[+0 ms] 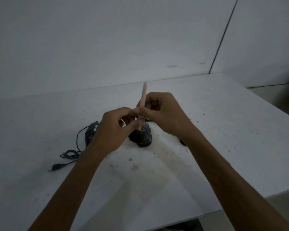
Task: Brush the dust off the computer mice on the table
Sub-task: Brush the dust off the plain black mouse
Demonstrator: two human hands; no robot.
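Observation:
A pale wooden brush handle point(143, 97) stands nearly upright above a dark, dusty computer mouse point(143, 137) at the middle of the white table point(223, 130). My right hand point(163, 114) grips the handle from the right. My left hand point(115, 129) pinches the handle's lower part from the left. The bristle end is hidden behind my fingers, just over the mouse. A second dark mouse point(90, 132) lies to the left, partly covered by my left hand, with its black cable point(73, 152) and plug point(56, 167) trailing toward me.
A small dark object point(182, 142) peeks out from under my right forearm. Dust and stains mark the table in front of the mouse. The table's right edge runs diagonally at the right. A grey wall stands behind.

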